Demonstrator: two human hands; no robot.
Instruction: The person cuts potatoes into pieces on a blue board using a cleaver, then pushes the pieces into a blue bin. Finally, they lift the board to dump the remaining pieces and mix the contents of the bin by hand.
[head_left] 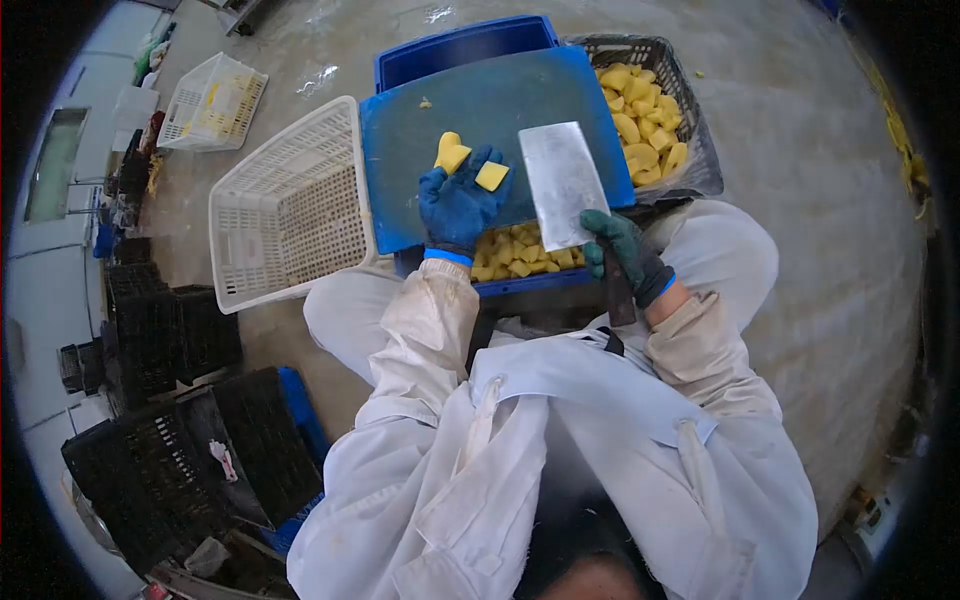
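My left hand [462,205], in a blue glove, is over the blue cutting board [400,215] with its fingers curled about cut potato pieces. One pale yellow potato piece [491,176] shows at the fingers, and another potato chunk [452,153] sits by the thumb side. Wrapped round the dark handle of a cleaver [565,185] is my right hand [620,245], in a green glove. The cleaver's broad blade lies flat-side up over the board's right part. A small scrap [426,103] rests near the board's far edge.
Below the board's near edge, a blue crate [535,286] holds potato chunks. A dark crate [712,170] of larger peeled potatoes stands at the right, a blue bin [465,50] behind. White baskets [225,290] [245,125] stand left; black crates [190,450] lie lower left.
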